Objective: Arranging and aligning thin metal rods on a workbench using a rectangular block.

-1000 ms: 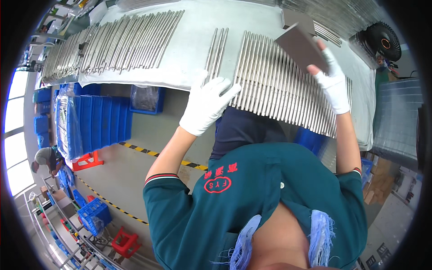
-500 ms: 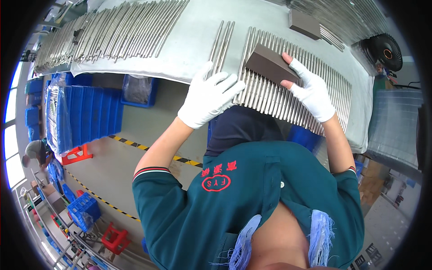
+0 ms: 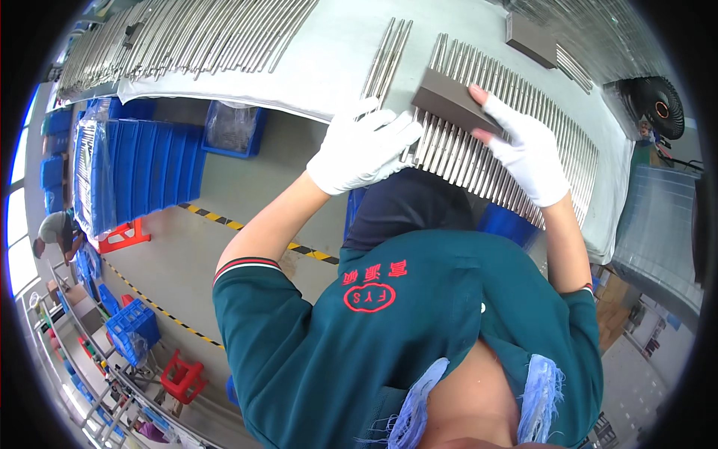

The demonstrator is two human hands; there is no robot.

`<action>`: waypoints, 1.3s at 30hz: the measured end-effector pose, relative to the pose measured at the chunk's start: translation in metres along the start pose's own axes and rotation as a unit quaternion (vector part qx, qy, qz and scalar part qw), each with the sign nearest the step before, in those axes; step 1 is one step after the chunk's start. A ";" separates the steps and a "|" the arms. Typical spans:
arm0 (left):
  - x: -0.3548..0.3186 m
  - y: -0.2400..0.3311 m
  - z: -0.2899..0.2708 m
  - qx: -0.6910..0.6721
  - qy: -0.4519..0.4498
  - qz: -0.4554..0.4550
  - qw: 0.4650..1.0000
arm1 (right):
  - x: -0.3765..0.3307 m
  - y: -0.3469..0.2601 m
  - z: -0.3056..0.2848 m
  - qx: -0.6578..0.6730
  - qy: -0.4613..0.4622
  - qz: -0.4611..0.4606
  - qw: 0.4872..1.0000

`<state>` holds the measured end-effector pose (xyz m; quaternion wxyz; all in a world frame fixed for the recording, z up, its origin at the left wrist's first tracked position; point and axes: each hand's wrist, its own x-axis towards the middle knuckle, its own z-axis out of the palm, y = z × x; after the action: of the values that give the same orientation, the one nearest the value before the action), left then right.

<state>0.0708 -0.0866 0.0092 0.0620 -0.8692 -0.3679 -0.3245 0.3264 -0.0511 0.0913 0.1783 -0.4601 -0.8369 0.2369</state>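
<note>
sanding block [image 3: 454, 101], a dark grey-brown rectangular pad, lies flat on a row of metal rods [image 3: 516, 150] that sit side by side across the white-covered worktop [image 3: 329, 67], and it is at the near left part of that row. i see my right hand [image 3: 523, 150], in a white glove, pressed against the block's right edge, with the fingers [image 3: 485, 97] laid out over its corner and side rather than curled under it, so they are gripping it only by pressing, mostly extended. my left hand [image 3: 363, 150], also in a white glove, rests palm down with its fingers spread open, the tips touching the near ends of the rods just left of the block; it holds nothing. a small bunch of three or four rods [image 3: 389, 52] lies apart, just left of the main row. a second dark block [image 3: 532, 41] rests farther up on the same row, well apart from my hands. a much larger spread of rods [image 3: 187, 37] covers the far left of the worktop. below the worktop edge i can see stacked blue plastic bins [image 3: 134, 172], a grey floor with a yellow and black striped line [image 3: 247, 228], and red stools [image 3: 123, 236]. a black fan [image 3: 651, 105] stands at the right end, and another person [image 3: 56, 232] bends over at the far left.
</note>
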 end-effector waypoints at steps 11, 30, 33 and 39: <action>-0.002 -0.005 0.003 -0.027 0.022 -0.002 0.999 | -0.023 0.022 -0.011 0.112 0.058 0.075 0.989; -0.002 -0.008 0.002 -0.043 0.001 -0.004 0.999 | 0.015 -0.009 0.011 -0.091 -0.011 -0.031 0.995; -0.002 -0.005 0.004 -0.033 0.023 -0.015 0.999 | 0.012 0.018 0.005 0.071 0.092 0.010 0.993; -0.008 -0.003 0.000 -0.022 -0.040 -0.012 0.999 | 0.091 0.065 -0.002 0.194 0.149 0.003 0.970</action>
<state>0.0651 -0.0890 0.0041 0.0245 -0.8780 -0.3736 -0.2983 0.3255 0.0573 0.0636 0.3857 -0.4496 -0.7376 0.3241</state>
